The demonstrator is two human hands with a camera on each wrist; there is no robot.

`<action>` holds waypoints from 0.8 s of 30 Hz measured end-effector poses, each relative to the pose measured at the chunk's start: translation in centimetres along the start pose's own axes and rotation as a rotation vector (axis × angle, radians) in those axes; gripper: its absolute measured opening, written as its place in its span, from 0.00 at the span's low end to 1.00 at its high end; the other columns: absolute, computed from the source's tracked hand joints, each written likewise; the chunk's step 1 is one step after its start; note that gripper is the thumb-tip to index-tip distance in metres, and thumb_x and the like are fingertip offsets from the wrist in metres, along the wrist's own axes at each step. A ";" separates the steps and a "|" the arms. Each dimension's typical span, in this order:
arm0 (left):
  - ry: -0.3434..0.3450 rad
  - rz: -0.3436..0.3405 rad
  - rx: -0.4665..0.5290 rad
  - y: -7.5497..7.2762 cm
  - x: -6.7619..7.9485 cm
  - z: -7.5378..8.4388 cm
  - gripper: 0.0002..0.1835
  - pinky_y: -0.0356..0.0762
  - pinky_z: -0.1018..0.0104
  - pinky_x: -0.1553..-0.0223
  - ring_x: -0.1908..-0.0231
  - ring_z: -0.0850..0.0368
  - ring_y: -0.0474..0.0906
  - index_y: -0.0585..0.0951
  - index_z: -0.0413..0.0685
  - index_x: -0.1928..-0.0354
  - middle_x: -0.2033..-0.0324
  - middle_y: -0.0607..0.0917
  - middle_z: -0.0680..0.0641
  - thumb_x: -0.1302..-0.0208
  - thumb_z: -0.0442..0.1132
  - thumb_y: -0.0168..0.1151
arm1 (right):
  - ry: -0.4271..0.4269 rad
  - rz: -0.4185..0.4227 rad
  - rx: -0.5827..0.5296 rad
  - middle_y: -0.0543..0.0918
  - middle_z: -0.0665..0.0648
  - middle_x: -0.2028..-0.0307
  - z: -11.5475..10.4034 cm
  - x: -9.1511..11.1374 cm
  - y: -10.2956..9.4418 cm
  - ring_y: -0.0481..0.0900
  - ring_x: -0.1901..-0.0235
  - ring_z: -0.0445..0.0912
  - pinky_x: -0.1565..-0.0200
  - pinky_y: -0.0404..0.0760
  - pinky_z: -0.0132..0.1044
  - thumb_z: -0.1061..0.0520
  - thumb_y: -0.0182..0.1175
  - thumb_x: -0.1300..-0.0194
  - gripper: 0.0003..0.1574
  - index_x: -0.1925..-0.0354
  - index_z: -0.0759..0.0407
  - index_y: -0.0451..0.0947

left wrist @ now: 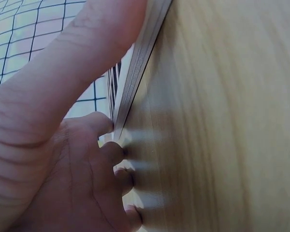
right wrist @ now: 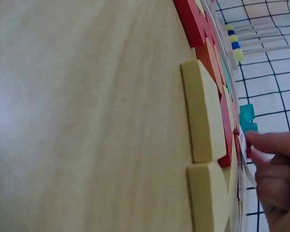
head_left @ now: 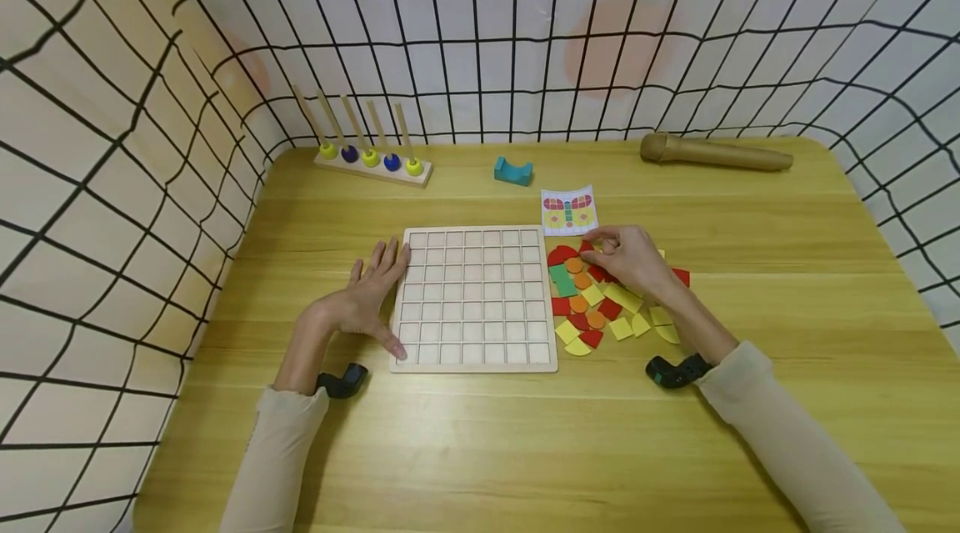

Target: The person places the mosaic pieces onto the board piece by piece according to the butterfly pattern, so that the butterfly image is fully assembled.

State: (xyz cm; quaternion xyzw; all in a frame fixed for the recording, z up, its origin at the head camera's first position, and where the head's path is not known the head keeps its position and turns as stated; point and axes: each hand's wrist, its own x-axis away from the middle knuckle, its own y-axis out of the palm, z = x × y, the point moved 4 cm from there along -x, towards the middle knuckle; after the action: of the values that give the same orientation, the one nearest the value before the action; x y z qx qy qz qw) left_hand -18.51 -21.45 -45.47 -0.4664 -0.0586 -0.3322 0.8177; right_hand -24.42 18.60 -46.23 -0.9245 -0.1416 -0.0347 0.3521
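Note:
A square wooden grid board (head_left: 476, 299) lies in front of me, its square cells bare. My left hand (head_left: 367, 299) rests along the board's left edge with spread fingers, thumb on the near corner and fingertips by the upper left side. To the right of the board, my right hand (head_left: 633, 259) pinches a small red tile (right wrist: 249, 149) between thumb and forefinger, over the pile. Loose flat tiles in several shapes spread beneath that hand, among them a green rectangle (head_left: 562, 280), orange discs (head_left: 596, 319) and yellow squares (head_left: 620, 328). The palm partly covers the pile.
A butterfly pattern card (head_left: 568, 211) lies just beyond the tiles. Farther back stand a teal curved block (head_left: 513, 171) and a peg rack with yellow and blue beads (head_left: 372, 162). A brown microphone-shaped object (head_left: 716, 153) lies at the back right. Black netting (head_left: 472, 41) surrounds the tabletop.

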 end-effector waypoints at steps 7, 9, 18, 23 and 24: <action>0.001 0.000 0.005 -0.1 0.1 0.1 0.87 0.16 0.30 0.24 0.21 0.36 0.12 0.29 0.43 0.18 0.21 0.19 0.36 0.65 0.54 0.89 | -0.021 -0.020 -0.030 0.58 0.48 0.81 -0.8 0.1 0.0 0.56 0.80 0.41 0.72 0.60 0.35 0.51 0.66 0.28 0.23 0.41 0.62 0.81; 0.000 0.000 0.005 -0.1 0.1 0.1 0.87 0.16 0.30 0.24 0.21 0.37 0.12 0.29 0.43 0.18 0.21 0.19 0.36 0.65 0.54 0.89 | -0.026 -0.029 -0.054 0.58 0.48 0.81 -1.2 0.1 0.1 0.55 0.81 0.41 0.75 0.58 0.34 0.51 0.67 0.28 0.23 0.41 0.61 0.82; -0.011 -0.001 -0.006 0.0 0.0 0.0 0.88 0.17 0.30 0.24 0.21 0.36 0.13 0.29 0.43 0.18 0.21 0.19 0.36 0.66 0.54 0.89 | -0.118 -0.074 -0.144 0.55 0.47 0.82 -4.1 -1.0 1.7 0.53 0.83 0.40 0.71 0.62 0.33 0.52 0.67 0.29 0.20 0.45 0.64 0.83; -0.014 0.000 -0.009 0.0 0.0 0.0 0.88 0.17 0.31 0.24 0.21 0.37 0.13 0.29 0.44 0.18 0.21 0.20 0.37 0.67 0.55 0.89 | -0.142 -0.095 -0.181 0.54 0.47 0.82 -5.3 -1.7 3.0 0.50 0.83 0.40 0.74 0.57 0.34 0.55 0.66 0.28 0.20 0.45 0.66 0.83; -0.015 0.000 -0.009 -0.1 0.0 0.1 0.88 0.17 0.31 0.24 0.21 0.37 0.13 0.29 0.44 0.18 0.21 0.20 0.37 0.67 0.55 0.89 | -0.141 -0.101 -0.187 0.54 0.47 0.83 -5.5 -1.8 3.2 0.50 0.83 0.40 0.75 0.55 0.34 0.55 0.66 0.28 0.20 0.45 0.66 0.83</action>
State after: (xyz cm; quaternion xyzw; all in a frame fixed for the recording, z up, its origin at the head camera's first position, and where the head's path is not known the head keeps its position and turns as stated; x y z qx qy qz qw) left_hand -18.50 -21.39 -45.36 -0.4724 -0.0632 -0.3290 0.8152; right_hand -25.03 12.24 -44.47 -0.9452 -0.2087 -0.0004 0.2512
